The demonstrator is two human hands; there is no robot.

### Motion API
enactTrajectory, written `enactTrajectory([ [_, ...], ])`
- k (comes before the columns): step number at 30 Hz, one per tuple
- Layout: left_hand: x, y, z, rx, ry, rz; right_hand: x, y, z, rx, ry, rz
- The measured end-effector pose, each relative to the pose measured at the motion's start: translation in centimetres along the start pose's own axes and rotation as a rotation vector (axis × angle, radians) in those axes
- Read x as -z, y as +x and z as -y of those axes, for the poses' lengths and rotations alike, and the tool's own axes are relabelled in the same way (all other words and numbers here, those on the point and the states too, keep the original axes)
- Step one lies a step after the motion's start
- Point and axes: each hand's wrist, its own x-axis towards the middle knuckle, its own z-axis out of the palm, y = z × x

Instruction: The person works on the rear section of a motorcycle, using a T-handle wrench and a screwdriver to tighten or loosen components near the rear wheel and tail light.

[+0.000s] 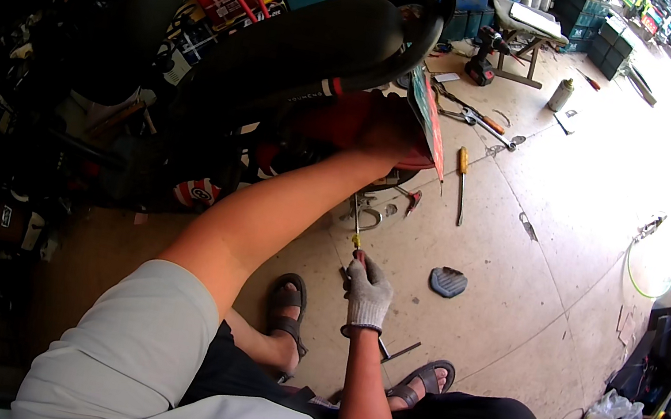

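— Right hand (368, 294)?
— Gloved, fingers clenched round a screwdriver (356, 233), tip raised over the floor (515, 313).
— Left hand (386, 129)?
— Pressed against the red scooter panel (343, 117) under the black seat (311, 44); grip cannot be told.

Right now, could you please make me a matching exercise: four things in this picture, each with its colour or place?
Things:
1. right hand
2. left hand
3. screwdriver with orange handle
4. cordless drill

Descriptions:
A. lies on the floor right of the plate
B. in a grey work glove
C. stands far off beside a stool
D. pressed to red bodywork under the seat

Pairs: 1-B, 2-D, 3-A, 4-C
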Motion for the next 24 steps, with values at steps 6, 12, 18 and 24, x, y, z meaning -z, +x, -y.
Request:
enactTrajectory([
  [6, -0.3, -0.9, 0.5, -0.041, 0.068, -0.083, -0.3, 0.1, -0.4, 0.005, 0.014, -0.004],
  [12, 0.8, -0.1, 0.2, -0.022, 0.092, 0.087, -0.1, 0.2, -0.6, 0.036, 0.010, -0.018],
  [18, 1.0, -0.3, 0.1, -0.037, 0.045, 0.081, 0.0, 0.4, -1.1, 0.035, 0.010, -0.035],
  [24, -0.5, -0.7, 0.5, -0.055, 0.163, -0.192, -0.2, 0.4, -1.2, 0.049, 0.003, -0.041],
])
